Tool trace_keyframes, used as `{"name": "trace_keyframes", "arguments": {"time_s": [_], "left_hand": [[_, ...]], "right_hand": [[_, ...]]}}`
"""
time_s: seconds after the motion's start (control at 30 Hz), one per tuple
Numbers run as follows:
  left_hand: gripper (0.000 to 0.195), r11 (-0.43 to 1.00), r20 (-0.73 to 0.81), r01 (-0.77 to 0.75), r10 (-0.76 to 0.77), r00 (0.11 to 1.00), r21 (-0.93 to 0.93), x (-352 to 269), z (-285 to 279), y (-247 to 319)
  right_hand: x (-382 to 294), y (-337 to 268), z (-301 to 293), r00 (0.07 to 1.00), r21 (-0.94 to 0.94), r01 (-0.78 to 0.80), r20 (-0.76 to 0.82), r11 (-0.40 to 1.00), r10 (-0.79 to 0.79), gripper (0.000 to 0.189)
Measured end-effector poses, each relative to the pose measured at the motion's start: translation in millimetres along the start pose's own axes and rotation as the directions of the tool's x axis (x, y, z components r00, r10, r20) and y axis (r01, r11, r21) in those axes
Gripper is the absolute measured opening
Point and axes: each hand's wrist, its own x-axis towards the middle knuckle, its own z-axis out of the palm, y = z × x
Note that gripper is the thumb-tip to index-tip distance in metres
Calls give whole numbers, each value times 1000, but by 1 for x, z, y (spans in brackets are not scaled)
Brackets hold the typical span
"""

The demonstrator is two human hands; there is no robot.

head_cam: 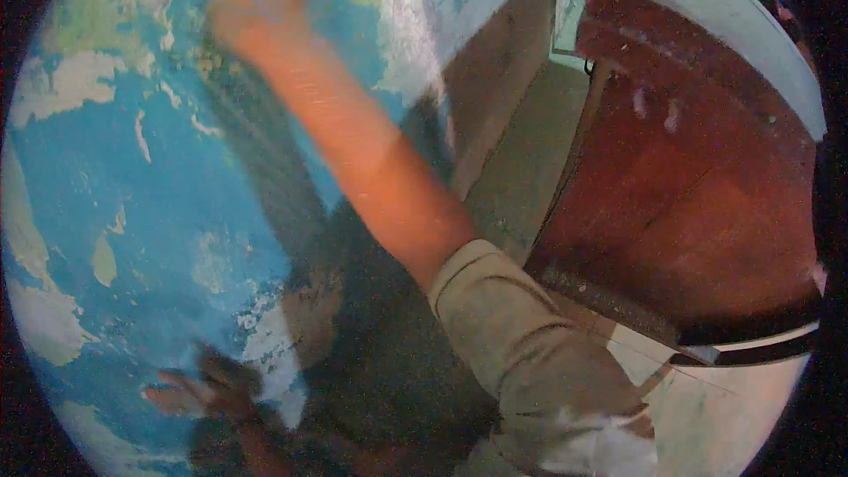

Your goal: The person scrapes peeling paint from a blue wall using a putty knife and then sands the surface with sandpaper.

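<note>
My right hand is raised at the top left, in front of a wall with peeling blue, green and whitish paint. Motion blur hides its fingers, so whether it holds anything cannot be told. The bare forearm runs down from it to a rolled khaki sleeve. Low on the left, my left hand is held at the blue wall with its fingers spread and nothing visible in them. Contact with the wall cannot be made out. Dark shadows of the arm and hand fall on the paint, and pale bare patches show between the coloured flakes.
A reddish-brown door stands at the right in a pale green frame. Beside it is a grey-green wall edge or reveal. A pale floor or wall surface shows below the door. The picture's rim is dark.
</note>
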Motion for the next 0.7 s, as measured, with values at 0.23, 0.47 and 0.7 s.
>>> {"name": "trace_keyframes", "arguments": {"time_s": [0.23,0.47,0.7], "left_hand": [[71,991,70,-111,116,991,-73,59,-22,15],[76,966,50,-257,259,965,-39,117,-14,46],[78,942,118,-335,330,937,26,104,-14,30]], "right_hand": [[-195,113,-20,948,-77,-15,-317,997,-10,45],[-225,150,-25,786,284,-435,-343,855,514,51],[-82,65,-11,915,29,237,-342,971,-213,55]]}}
